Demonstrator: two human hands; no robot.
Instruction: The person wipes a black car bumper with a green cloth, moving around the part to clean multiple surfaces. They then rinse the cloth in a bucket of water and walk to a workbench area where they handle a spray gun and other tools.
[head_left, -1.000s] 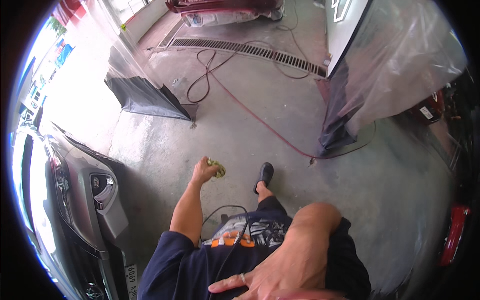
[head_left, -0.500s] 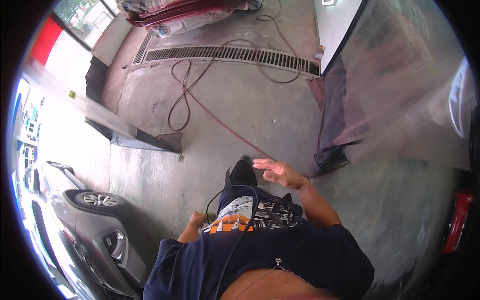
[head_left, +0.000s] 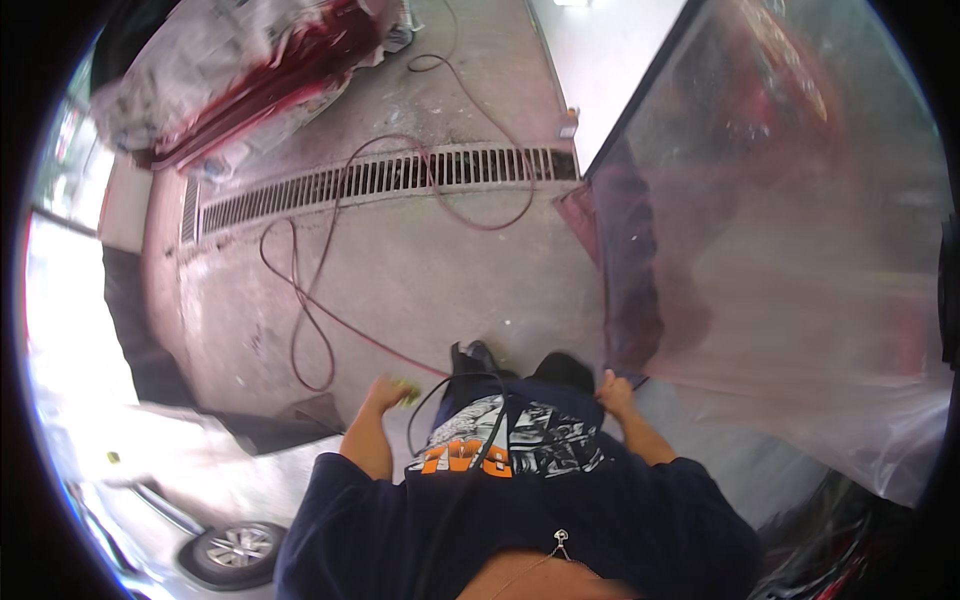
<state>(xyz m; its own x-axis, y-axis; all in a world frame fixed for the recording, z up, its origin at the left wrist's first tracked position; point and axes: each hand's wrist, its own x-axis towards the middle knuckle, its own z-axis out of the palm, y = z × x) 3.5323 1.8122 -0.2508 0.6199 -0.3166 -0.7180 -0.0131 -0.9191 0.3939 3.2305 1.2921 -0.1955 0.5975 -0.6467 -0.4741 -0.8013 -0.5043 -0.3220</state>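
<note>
My left hand [head_left: 385, 392], out to the left of my body, is closed around a small yellow-green thing [head_left: 407, 392]. Its kind is too blurred to tell. On the other side, my right hand [head_left: 615, 390] hangs low beside my thigh. A finger stands apart from the rest, and nothing shows in that hand. The lower edge of a clear plastic sheet [head_left: 760, 280] is just beyond it. A thin black cable [head_left: 493, 440] runs down the front of my dark shirt.
A reddish hose [head_left: 328, 320] lies looped over the floor ahead and crosses a drain grate [head_left: 400, 178]. Far left stands a red car part [head_left: 270, 90] covered with masking paper [head_left: 170, 85]. A car wheel [head_left: 238, 548] is at the lower left. A white panel [head_left: 620, 60] stands far right.
My right hand has dropped from in front of me to my right side. My left hand has swung forward with the yellow-green thing. I am nearer the grate and turned to the right.
</note>
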